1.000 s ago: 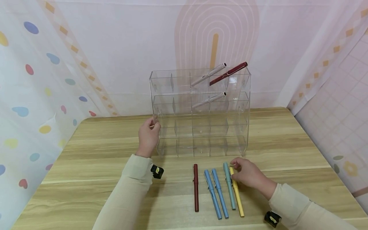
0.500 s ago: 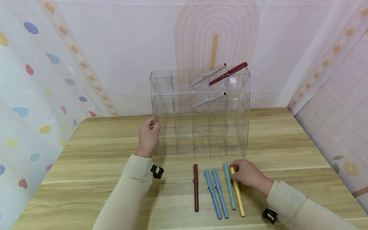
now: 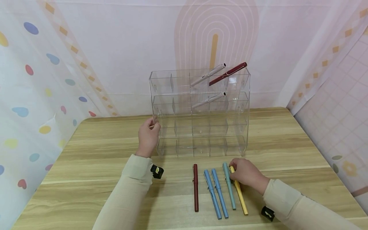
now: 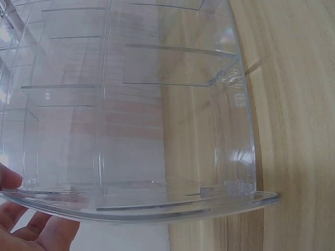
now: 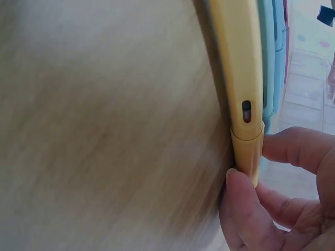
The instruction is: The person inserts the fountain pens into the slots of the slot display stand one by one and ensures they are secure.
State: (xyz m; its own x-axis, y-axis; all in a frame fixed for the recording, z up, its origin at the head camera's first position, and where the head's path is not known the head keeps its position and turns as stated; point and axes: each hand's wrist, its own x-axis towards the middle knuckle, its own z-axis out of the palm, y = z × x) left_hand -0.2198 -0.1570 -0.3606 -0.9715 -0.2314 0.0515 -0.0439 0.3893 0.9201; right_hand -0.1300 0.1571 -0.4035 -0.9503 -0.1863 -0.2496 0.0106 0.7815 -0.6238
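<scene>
My left hand [image 3: 148, 137] grips the left side wall of a clear acrylic pen rack [image 3: 201, 126], thumb on one face and fingers on the other in the left wrist view. My right hand [image 3: 248, 172] pinches the capped end of a yellow pen [image 5: 241, 73] between thumb and fingers. Its far end points toward the front of the table. Left of it lies a teal pen [image 3: 230, 188], then two blue pens [image 3: 212, 195] side by side, then a dark red pen [image 3: 196, 188].
Two white pens [image 3: 208, 75] and a dark red pen [image 3: 228, 74] lean in the rack's upper two tiers. The wooden table [image 3: 103, 143] ends at a patterned curtain [image 3: 129, 48] behind the rack.
My right hand has moved slightly left and closed on the yellow pen. The pen's near end has swung a little to the right. My left hand stays on the rack.
</scene>
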